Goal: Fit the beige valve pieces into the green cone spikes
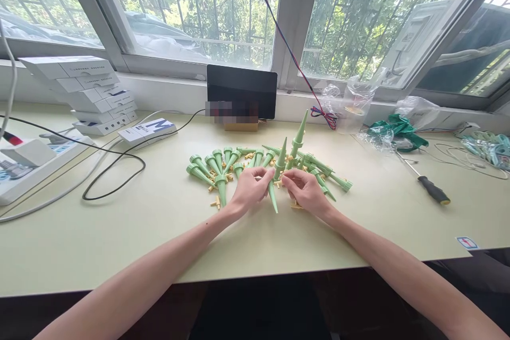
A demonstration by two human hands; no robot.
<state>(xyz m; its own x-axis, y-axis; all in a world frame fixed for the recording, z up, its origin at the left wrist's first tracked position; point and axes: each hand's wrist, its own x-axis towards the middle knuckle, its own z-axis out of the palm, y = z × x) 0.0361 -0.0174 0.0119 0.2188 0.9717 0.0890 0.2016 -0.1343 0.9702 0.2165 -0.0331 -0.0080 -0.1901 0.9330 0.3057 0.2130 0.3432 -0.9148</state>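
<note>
My left hand (250,188) is closed around the top of a green cone-shaped spike (273,197) whose tip points down toward me. My right hand (305,189) pinches something small at the spike's top; I cannot make out what. Both hands meet over the pale green table (159,234). Behind them lies a pile of several more green spikes (223,166), some lying flat, two standing upright (298,138). Small yellow connector pieces (216,202) are scattered among them.
A dark tablet (241,90) leans against the window sill. White boxes (91,90) are stacked at the left, beside a power strip (32,162) and black cable (115,170). A screwdriver (432,187), plastic bags (350,101) and green ties (398,130) lie to the right.
</note>
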